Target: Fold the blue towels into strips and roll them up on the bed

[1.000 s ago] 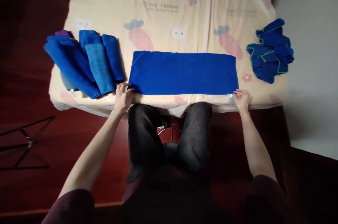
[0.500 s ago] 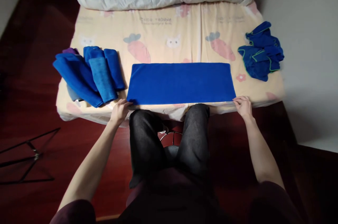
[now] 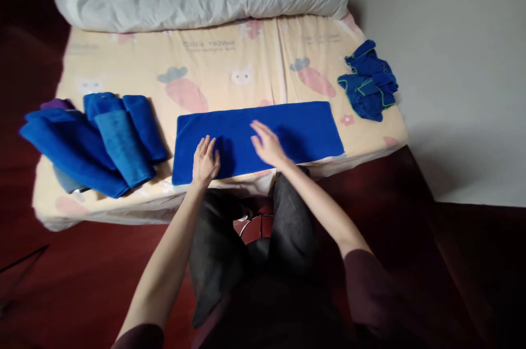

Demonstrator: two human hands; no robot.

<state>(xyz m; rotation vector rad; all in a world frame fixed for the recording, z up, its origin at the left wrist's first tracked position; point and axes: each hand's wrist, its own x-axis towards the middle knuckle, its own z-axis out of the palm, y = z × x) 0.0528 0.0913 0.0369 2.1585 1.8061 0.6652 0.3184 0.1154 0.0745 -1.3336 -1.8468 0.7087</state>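
A blue cloth (image 3: 242, 124) lies flat as a long rectangle along the near edge of the bed. Over its left part is my left hand (image 3: 206, 161), fingers apart and holding nothing. My right hand (image 3: 267, 145) is above the middle of the cloth, its fingers spread, with nothing in it. Both hands cast shadows on the cloth; whether the left one touches it I cannot tell.
Several rolled or folded blue cloths (image 3: 123, 141) lie on the bed at the left. A crumpled blue cloth with green edging (image 3: 365, 83) is at the right. A grey quilt (image 3: 197, 1) spans the back of the patterned sheet (image 3: 135, 64).
My hands have let go of the near corners of the cloth and moved inward over it, fingers opened. The view has shifted, so the bed appears further left.
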